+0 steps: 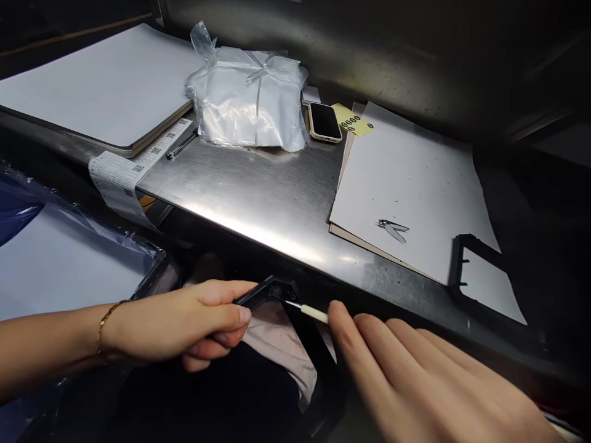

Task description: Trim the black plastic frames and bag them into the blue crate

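Note:
My left hand (184, 323) is closed on one end of a black plastic frame (258, 294), pinched between thumb and fingers. The frame angles down over my lap, and its lower part fades into shadow. In my right hand (406, 369) is a slim cream-handled tool (314, 313) with a thin, pointed metal tip. That tip is at the inner corner of the frame; whether it touches is too small to tell. Most of the handle lies hidden behind my right fingers. Above the right hand, a similar black frame (456, 271) rests at the table's edge, partly over white sheets.
Small nippers (392, 229) and dark specks lie on the white sheets (410, 178). On the metal table (240, 191) are tied clear plastic bags (252, 98), a phone (324, 122), yellow stickers (353, 120), a pen (181, 146), labels (152, 157) and a stack of white boards (111, 80). A plastic-lined bin (157, 264) stands left.

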{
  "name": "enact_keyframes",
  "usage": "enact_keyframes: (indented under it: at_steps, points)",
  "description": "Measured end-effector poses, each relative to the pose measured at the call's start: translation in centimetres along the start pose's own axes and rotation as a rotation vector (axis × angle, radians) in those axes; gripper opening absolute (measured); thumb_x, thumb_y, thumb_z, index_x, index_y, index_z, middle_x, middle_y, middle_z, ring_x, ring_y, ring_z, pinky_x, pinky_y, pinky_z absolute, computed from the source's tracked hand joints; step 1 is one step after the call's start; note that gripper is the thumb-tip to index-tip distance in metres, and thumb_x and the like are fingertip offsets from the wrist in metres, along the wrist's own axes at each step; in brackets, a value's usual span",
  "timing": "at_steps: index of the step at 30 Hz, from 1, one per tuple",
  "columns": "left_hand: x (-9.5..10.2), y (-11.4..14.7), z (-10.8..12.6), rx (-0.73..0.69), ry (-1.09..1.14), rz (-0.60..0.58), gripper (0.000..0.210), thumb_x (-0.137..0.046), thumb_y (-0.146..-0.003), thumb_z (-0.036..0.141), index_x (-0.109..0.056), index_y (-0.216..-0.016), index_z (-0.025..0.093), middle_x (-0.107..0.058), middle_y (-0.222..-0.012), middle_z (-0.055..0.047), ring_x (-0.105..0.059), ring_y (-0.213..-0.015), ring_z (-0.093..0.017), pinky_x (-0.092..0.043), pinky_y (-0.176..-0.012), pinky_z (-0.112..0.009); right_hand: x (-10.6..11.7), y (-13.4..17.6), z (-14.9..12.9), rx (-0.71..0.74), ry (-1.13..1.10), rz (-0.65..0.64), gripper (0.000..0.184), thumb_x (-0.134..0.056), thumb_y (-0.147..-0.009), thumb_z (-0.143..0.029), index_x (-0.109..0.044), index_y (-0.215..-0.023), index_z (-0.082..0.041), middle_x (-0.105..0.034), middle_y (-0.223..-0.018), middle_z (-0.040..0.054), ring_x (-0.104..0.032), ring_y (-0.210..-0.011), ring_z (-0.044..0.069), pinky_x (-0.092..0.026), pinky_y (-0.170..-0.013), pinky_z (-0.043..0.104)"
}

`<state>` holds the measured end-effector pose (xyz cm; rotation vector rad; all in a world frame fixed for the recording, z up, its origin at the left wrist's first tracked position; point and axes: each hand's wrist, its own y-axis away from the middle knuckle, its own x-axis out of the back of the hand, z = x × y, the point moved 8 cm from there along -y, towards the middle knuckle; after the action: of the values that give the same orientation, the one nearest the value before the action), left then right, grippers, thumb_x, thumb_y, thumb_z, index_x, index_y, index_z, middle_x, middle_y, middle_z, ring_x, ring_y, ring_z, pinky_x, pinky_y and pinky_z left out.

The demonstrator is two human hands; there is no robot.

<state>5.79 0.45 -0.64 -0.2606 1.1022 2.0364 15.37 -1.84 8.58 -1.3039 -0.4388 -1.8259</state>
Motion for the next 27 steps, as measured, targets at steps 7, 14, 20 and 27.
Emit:
enact_keyframes:
  at_steps: [7,14,20,27]
  points:
    - [0.1,0.1,-0.7,0.031,0.001,0.026,0.009,-0.038,-0.085,0.020,-0.043,-0.077,0.020,-0.034,-0.058,0.009,-0.021,-0.042,-0.002,-0.014,-0.038,-0.018,-0.9,0.2,-0.6,0.117,-0.060,-0.050,0.033,-0.036,-0.067,0.003,-0.064,-0.084,0.000,-0.053,-0.047,0.0082,-0.048,-0.037,0.017,-0.037,-0.031,0.028]
    - [-0.1,0.4,-0.8,0.067,0.007,0.038,0.008,-0.037,-0.084,0.018,-0.043,-0.079,0.019,-0.032,-0.061,0.008,-0.021,-0.043,-0.002,-0.013,-0.039,-0.019,-1.1,1.1,-0.5,0.064,-0.049,-0.069,0.032,-0.037,-0.068,0.002,-0.062,-0.088,-0.002,-0.054,-0.051,0.0074,-0.050,-0.041,0.016,-0.036,-0.034,0.028]
    - [-0.1,0.6,-0.3,0.040,-0.017,-0.004,0.011,-0.037,-0.087,0.023,-0.044,-0.080,0.019,-0.033,-0.059,0.009,-0.021,-0.042,-0.002,-0.017,-0.039,-0.018,-0.2,1.5,0.9,-0.119,-0.041,0.096,0.025,-0.037,-0.078,-0.004,-0.061,-0.087,-0.006,-0.052,-0.051,0.0024,-0.050,-0.045,0.013,-0.036,-0.042,0.026]
    - [-0.1,0.9,-0.5,0.024,-0.026,-0.012,0.012,-0.038,-0.087,0.025,-0.043,-0.077,0.019,-0.034,-0.057,0.009,-0.021,-0.042,-0.002,-0.017,-0.039,-0.018,0.7,2.0,1.1,-0.170,-0.091,0.203,0.026,-0.037,-0.084,-0.014,-0.061,-0.090,-0.007,-0.053,-0.051,0.0031,-0.050,-0.048,0.015,-0.037,-0.046,0.029]
